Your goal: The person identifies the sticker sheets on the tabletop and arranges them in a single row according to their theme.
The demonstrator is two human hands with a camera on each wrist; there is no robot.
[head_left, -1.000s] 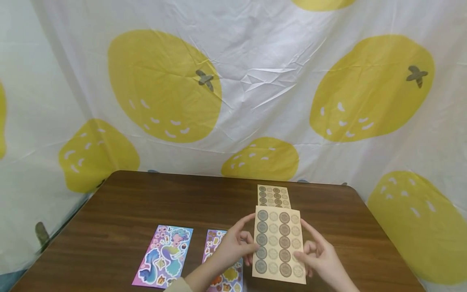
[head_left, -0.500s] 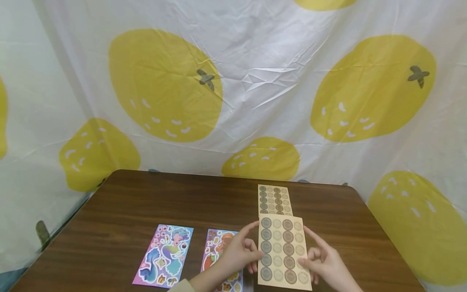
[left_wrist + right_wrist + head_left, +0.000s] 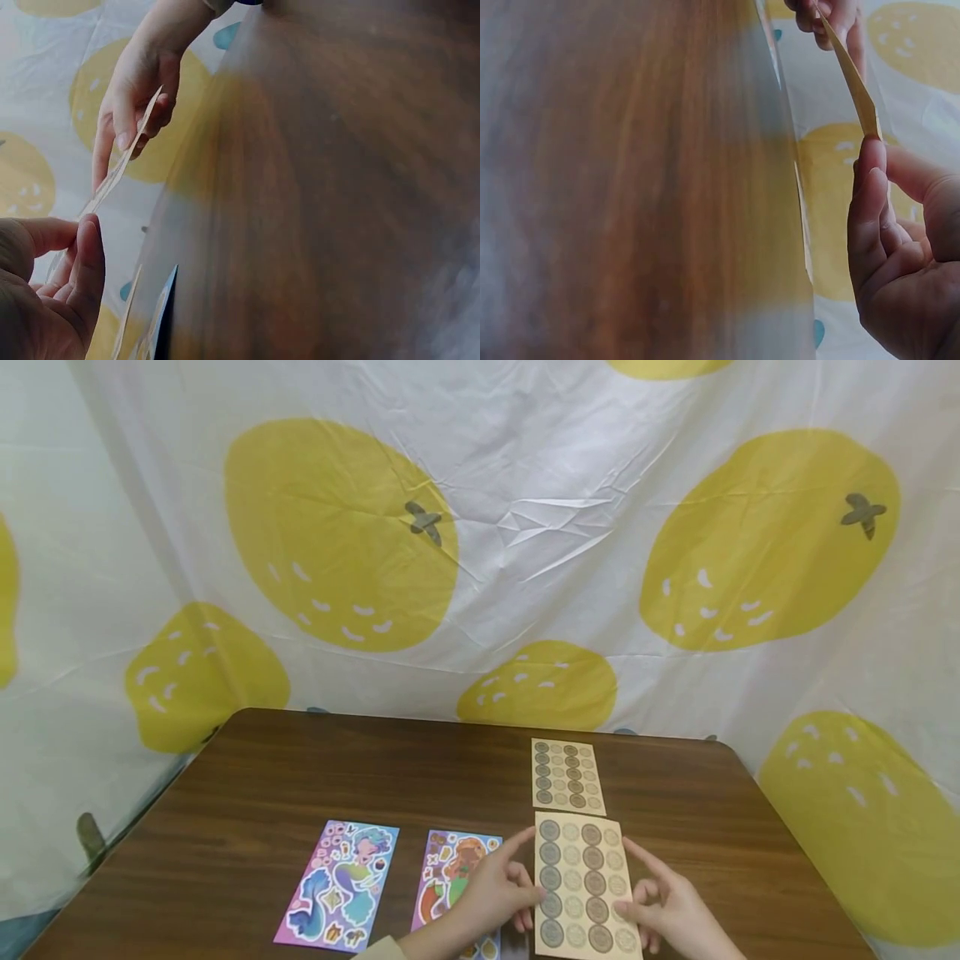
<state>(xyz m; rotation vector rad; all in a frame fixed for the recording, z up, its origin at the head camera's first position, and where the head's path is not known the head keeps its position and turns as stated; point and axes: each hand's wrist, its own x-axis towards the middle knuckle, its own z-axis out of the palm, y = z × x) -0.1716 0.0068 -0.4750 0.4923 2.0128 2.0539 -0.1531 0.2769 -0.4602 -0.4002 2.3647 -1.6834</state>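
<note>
A tan sticker sheet (image 3: 583, 887) with rows of round seal-like prints is held between both hands, face up in the head view. My left hand (image 3: 501, 887) pinches its left edge, thumb on the front and index finger reaching up along the side. On the opposite edge my right hand (image 3: 670, 903) pinches the sheet the same way. Seen edge-on in the left wrist view, the sticker sheet (image 3: 124, 166) is raised off the table. A similar tan sheet (image 3: 567, 775) lies just beyond it, a thin gap between them in the head view.
To the left on the brown table (image 3: 360, 760) lies a mermaid sticker sheet (image 3: 337, 885) in blue and purple. Another mermaid sheet (image 3: 450, 868) with orange hair is partly covered by my left forearm. Behind the table hangs a white cloth (image 3: 517, 460) printed with yellow fruit.
Both hands have moved the held sheet slightly toward me and to the right. The farther tan sheet, partly covered before, now shows whole.
</note>
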